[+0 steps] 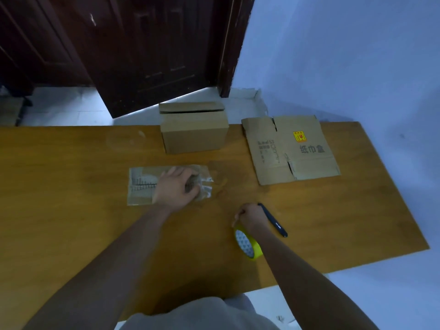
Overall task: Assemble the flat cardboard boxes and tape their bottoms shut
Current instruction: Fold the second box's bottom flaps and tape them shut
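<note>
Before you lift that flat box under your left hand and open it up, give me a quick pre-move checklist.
1. Left hand on the small flat box: ok, fingers curled at its right end.
2. Tape roll ready: ok, right hand grips it.
3. Knife within reach: ok, beside the right hand.
4. Room to unfold: ok, bare table on the left.
5. Old tape on the box cleared: not ok, shiny strips at its right end.
6. Flaps intact: cannot tell.
</note>
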Motion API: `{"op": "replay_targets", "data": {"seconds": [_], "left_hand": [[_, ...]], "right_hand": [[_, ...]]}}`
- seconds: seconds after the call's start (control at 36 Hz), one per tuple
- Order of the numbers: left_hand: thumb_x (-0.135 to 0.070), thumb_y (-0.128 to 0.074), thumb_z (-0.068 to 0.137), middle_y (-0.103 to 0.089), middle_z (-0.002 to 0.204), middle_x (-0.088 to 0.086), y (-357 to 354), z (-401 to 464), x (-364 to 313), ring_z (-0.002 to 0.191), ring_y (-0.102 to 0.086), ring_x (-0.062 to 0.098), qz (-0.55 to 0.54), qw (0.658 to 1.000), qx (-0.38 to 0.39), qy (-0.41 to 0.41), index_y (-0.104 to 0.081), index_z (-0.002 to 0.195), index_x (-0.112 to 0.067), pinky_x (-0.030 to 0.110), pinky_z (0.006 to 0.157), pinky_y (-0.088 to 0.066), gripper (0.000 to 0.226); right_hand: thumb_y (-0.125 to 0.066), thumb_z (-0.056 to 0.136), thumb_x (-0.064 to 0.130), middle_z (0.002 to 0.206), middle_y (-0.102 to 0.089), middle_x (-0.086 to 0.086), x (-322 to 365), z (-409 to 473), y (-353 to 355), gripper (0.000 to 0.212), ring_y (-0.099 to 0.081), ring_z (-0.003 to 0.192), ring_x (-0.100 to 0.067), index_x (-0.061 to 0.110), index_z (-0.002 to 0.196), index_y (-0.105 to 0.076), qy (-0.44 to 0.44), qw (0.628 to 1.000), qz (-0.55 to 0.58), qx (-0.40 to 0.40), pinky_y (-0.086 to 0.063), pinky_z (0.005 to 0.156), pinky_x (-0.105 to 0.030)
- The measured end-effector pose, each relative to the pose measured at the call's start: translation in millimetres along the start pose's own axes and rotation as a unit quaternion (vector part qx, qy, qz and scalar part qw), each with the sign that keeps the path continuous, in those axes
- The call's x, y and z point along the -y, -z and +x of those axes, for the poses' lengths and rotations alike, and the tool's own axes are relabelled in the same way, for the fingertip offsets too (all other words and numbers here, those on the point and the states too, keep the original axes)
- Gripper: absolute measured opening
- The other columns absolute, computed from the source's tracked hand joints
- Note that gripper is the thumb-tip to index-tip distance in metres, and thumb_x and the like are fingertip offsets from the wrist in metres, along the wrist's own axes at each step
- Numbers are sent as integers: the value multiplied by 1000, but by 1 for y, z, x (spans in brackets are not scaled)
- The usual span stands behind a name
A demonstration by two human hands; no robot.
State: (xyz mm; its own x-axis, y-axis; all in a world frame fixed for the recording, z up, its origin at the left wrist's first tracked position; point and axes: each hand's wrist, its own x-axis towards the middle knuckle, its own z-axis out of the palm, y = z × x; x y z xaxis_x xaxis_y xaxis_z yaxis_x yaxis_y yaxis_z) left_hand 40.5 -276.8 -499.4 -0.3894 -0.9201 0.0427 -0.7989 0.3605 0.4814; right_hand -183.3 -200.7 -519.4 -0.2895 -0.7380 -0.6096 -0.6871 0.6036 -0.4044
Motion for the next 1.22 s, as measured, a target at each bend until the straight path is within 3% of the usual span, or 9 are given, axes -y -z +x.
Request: {"op": "replay_targets", "data": {"seconds": [0.14, 0.28, 0.42, 0.56, 0.64, 0.83, 1.0, 1.06, 1.22], "left_hand": [[-56, -28, 80, -63, 100, 3, 0, 2, -1, 103, -52, 26, 2, 1000, 0, -1, -61, 117, -17, 36, 82, -36, 64], [-53, -32, 81, -64, 96, 2, 0, 0, -1, 96, -53, 26, 8, 1000, -10, -2, -62, 114, -16, 31, 75, -29, 58], [-52, -35, 82, -64, 98, 1, -1, 0, 0, 96, -53, 26, 4, 1000, -11, -5, -62, 113, -17, 29, 75, -28, 55], [-52, -34, 81, -64, 100, 1, 0, 0, 0, 100, -53, 26, 3, 1000, -5, 0, -62, 114, -17, 30, 76, -28, 56], [-52, -34, 80, -63, 99, 1, 1, 0, -2, 100, -52, 25, 4, 1000, -4, 2, -62, 114, -17, 29, 76, -27, 56], [-52, -34, 80, -63, 100, 0, -1, 1, -1, 100, -52, 24, 13, 1000, -6, -1, -61, 114, -17, 29, 76, -26, 56], [-53, -33, 78, -63, 106, 2, 0, 2, 0, 104, -52, 25, 12, 1000, -1, -4, -61, 116, -17, 31, 78, -27, 59], [-53, -33, 78, -63, 106, 2, 0, 2, 0, 104, -52, 25, 13, 1000, 1, -4, -61, 115, -17, 31, 77, -27, 59], [-52, -34, 78, -64, 100, 2, -1, 2, 1, 100, -53, 25, 9, 1000, -7, -8, -62, 112, -16, 30, 76, -28, 57]], "right_hand": [[-53, 85, 5, 72, -60, 6, 24, 1, 0, 28, -57, 73, -15, 18, 61, -54, 29, 997, 45, -48, -41, 62, -24], [-51, 85, 0, 56, -63, 1, 34, 19, 0, 36, -65, 66, -21, 16, 54, -58, 38, 993, 106, -26, -57, 70, -36], [-61, 90, 7, 88, -62, -4, 38, 32, 6, 12, -55, 87, -17, -1, 93, -69, 15, 972, 223, -69, -41, 76, -26], [-58, 92, 8, 68, -54, 2, 41, 43, -1, 33, -50, 78, -16, 16, 61, -53, 6, 987, 163, -8, -37, 65, -24], [-57, 93, 10, 78, -57, 0, 45, 51, -5, 33, -52, 83, -16, 20, 62, -53, -8, 992, 127, 15, -38, 68, -25], [-61, 91, 14, 90, -60, -4, 55, 54, -8, 8, -60, 92, -20, 14, 88, -68, 11, 996, 65, 64, -40, 69, -26], [-67, 87, 18, 115, -65, -8, 60, 50, -14, 42, -63, 102, -25, 17, 128, -58, 31, 996, 21, 76, -53, 83, -32], [-65, 88, 17, 114, -66, -9, 61, 49, -16, 41, -66, 97, -26, 19, 128, -58, 41, 997, 0, 63, -54, 74, -30], [-66, 86, 17, 115, -63, -13, 63, 51, -16, 42, -60, 107, -31, 10, 124, -50, 18, 999, -45, 6, -49, 79, -35]]}}
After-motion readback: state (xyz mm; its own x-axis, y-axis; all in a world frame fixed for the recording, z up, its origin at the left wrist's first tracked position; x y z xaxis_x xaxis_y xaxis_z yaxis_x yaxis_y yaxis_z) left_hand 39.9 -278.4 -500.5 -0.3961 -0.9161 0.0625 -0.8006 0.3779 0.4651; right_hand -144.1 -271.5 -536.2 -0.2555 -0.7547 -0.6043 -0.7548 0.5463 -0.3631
